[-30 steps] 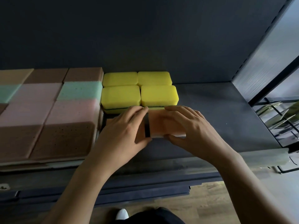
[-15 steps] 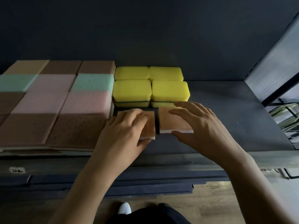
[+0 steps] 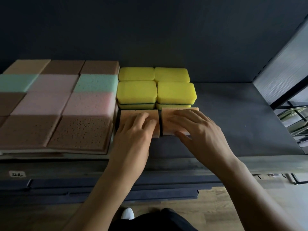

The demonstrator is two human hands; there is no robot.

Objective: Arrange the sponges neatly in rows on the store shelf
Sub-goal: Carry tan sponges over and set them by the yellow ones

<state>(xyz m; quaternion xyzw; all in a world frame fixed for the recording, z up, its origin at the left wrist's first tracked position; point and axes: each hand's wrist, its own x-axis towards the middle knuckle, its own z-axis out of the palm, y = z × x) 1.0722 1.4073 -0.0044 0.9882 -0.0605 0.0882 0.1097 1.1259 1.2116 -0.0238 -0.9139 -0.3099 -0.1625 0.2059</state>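
Left fingers lie nearly straight on the top face of the left sponge, pressing it without closing round it. The left thumb lies along that sponge's right edge, at the dark gap between the two orange sponges. The left hand covers the sponge's near half.

Right fingers spread over the top of the right sponge. The right thumb presses against its near face, so the right hand grasps this sponge between fingers and thumb.

Both orange sponges lie side by side at frame centre, parallel, with a narrow gap between them. Their far edges sit just beside the yellow sponges, which are stacked in two rows directly above them in the frame.

To the left, touching or just beside the left sponge, is a block of flat sponges in brown, pink and green, set in rows.

All items rest on the dark shelf, which extends bare toward the right of the frame. A white shoe shows at bottom centre.
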